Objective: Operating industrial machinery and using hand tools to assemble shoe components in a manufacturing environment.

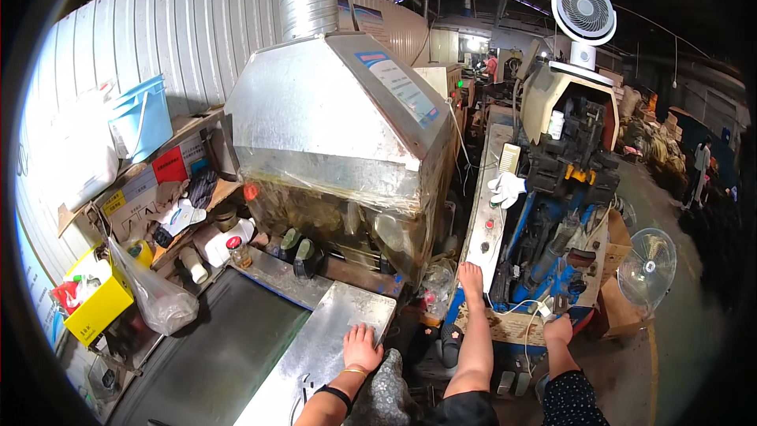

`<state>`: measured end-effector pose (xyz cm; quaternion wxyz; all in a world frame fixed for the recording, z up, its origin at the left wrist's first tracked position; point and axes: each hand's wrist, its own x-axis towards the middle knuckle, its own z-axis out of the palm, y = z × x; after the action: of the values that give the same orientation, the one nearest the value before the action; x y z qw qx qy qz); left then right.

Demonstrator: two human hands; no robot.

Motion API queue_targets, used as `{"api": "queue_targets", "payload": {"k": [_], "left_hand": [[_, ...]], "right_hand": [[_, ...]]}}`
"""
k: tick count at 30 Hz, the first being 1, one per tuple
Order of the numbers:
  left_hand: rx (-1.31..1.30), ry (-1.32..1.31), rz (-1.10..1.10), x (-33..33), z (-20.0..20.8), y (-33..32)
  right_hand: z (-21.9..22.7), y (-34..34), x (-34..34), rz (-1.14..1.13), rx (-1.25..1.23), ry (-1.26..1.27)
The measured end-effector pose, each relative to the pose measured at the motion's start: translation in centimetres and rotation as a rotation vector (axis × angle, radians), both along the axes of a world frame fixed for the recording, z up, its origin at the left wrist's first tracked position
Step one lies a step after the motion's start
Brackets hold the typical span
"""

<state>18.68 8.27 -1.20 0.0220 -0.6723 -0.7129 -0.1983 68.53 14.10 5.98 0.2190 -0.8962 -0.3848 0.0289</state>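
Note:
My left hand (363, 349) lies palm down on a bare metal plate (315, 347), its fingers stretched out and a yellow bracelet and black band behind it. At the right, my right hand (558, 330), in a black dotted sleeve, is closed at the near end of a blue machine (544, 252). What it grips is hidden; a white switch-like piece (544, 310) on a cable is right beside it. Between them a bare limb (473, 339) with a dark hem reaches to the machine's pale panel (482, 237). I cannot tell whether it is a leg or an arm.
Left of the plate lies a dark flat belt (221, 347). A metal hood (315, 110) stands behind it. White gloves (505, 188) rest on the panel. Black slippers (451, 343) are below. A clear fan (646, 267) stands right; a yellow box (101, 300) is far left.

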Motion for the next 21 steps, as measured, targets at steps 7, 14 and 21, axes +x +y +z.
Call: {"api": "queue_targets", "payload": {"k": [7, 14, 21], "left_hand": [[0.012, 0.019, -0.039, 1.0, -0.5, 0.2], [0.030, 0.000, -0.029, 1.0, -1.0, 0.4], [-0.025, -0.020, 0.001, -0.2, -0.1, 0.3]], "right_hand": [[-0.4, -0.8, 1.5, -0.020, 0.017, 0.041], [-0.6, -0.2, 1.7, -0.001, 0.031, -0.034], [-1.8, 0.3, 1.2, 0.020, 0.014, 0.016]]}}
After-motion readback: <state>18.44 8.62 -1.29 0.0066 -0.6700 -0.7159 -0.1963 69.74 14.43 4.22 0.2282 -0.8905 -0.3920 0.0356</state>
